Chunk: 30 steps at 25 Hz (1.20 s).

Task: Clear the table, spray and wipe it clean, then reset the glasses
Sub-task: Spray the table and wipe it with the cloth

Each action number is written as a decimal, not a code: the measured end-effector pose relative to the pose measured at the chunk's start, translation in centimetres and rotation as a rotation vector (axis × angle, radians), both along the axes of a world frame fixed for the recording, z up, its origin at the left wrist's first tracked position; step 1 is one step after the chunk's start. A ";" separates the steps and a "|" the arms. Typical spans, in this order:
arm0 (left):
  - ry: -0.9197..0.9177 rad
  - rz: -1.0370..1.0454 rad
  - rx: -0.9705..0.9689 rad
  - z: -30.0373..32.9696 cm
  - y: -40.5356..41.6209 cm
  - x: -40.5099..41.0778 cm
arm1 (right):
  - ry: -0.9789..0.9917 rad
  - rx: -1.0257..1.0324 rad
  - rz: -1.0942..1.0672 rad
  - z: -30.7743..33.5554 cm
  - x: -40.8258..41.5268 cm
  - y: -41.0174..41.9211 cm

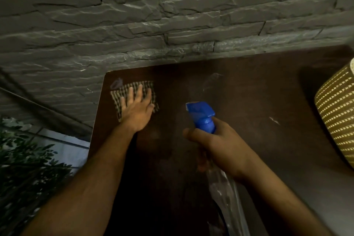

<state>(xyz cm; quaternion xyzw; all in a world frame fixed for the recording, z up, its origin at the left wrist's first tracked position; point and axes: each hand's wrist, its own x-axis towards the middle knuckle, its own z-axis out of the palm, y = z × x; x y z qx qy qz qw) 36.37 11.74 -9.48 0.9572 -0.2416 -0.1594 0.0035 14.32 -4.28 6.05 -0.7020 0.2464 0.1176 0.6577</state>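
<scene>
The dark table [249, 101] carries no glasses in view, so clearing looks done and the spray-and-wipe stage appears under way. At about ten o'clock the left hand [137, 109] lies flat, fingers spread, pressing a checked cloth [118, 97] near the table's far-left corner. Toward the centre, the right hand [216, 145] grips the clear spray bottle [204, 119] by its neck below the blue trigger head. Resetting the glasses is left; none are visible.

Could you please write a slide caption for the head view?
Left hand presses checked cloth on dark table; right hand holds blue-topped spray bottle.
</scene>
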 end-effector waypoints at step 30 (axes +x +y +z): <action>0.001 0.196 -0.033 -0.1 4.9 -11.7 | 0.043 0.088 0.164 -1.3 -8.2 -0.9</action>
